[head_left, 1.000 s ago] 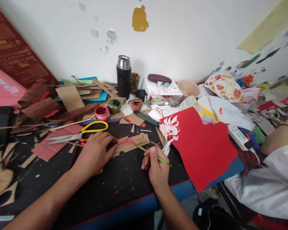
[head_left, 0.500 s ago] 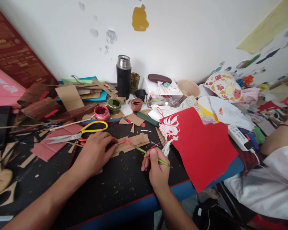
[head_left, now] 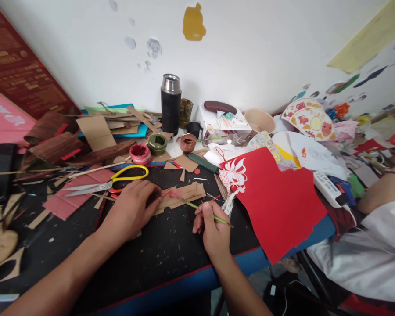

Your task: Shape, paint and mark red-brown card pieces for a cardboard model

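Between the hands, the cardboard strip (head_left: pixel 192 191) lies flat on the black mat (head_left: pixel 171 254), reddish marks on it. Probably light, fairly stiff, creases easily; best held by bare edges, off the red. Left hand (head_left: pixel 138 202) at its left end; can't tell if fingertips pinch anything. Right hand (head_left: pixel 214 226) is clamped on the green brush (head_left: pixel 191 204), tip over the strip. Brush looks light, slim; hold mid-handle. Scissors (head_left: pixel 102 188) left, red pot (head_left: pixel 140 154) and green pot (head_left: pixel 157 145) behind.
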Tool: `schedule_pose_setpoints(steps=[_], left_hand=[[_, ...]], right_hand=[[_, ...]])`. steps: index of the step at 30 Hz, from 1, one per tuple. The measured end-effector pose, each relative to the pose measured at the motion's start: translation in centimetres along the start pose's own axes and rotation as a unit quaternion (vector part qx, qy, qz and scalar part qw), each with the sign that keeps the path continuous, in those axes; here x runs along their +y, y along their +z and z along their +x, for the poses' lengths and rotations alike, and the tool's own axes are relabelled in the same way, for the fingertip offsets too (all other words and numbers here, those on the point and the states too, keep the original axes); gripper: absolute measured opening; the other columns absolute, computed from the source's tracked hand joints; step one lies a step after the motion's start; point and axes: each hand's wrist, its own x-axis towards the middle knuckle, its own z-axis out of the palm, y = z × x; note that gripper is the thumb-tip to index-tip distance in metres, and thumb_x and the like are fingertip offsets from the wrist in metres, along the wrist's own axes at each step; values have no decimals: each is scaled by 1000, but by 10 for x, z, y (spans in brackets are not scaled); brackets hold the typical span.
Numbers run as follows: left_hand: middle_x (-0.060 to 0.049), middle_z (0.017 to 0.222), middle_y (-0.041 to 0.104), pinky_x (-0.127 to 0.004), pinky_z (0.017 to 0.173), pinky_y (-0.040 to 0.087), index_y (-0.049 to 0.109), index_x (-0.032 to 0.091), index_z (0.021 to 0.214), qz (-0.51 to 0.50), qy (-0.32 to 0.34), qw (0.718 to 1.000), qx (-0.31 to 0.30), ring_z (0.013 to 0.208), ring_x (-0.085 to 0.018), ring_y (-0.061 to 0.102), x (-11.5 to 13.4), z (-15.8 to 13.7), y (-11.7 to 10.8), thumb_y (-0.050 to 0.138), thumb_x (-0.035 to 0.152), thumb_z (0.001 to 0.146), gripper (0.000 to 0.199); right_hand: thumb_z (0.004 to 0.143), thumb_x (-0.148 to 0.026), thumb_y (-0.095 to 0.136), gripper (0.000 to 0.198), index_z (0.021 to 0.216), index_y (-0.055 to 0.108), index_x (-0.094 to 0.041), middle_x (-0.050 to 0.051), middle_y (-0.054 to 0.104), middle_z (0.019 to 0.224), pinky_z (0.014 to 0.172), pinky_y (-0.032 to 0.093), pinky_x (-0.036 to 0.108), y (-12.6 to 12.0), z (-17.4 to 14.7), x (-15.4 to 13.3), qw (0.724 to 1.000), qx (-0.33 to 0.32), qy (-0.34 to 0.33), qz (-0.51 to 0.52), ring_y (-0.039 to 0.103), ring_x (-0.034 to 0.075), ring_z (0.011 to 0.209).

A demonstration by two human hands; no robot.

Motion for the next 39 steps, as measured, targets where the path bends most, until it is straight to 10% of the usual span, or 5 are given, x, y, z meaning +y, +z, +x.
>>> schedule_pose_setpoints(steps=[39], left_hand=[[-8, 95, 74, -45, 87, 51, 73, 21, 94, -7, -11, 1000, -14, 94, -30, 68, 0, 0, 0, 57, 33, 106, 23]], right_hand=[[110, -62, 57, 51, 85, 71, -19, -2, 59, 52, 44, 40, 22, -4, -5, 3, 999, -23, -25, -33, 57, 13, 43]])
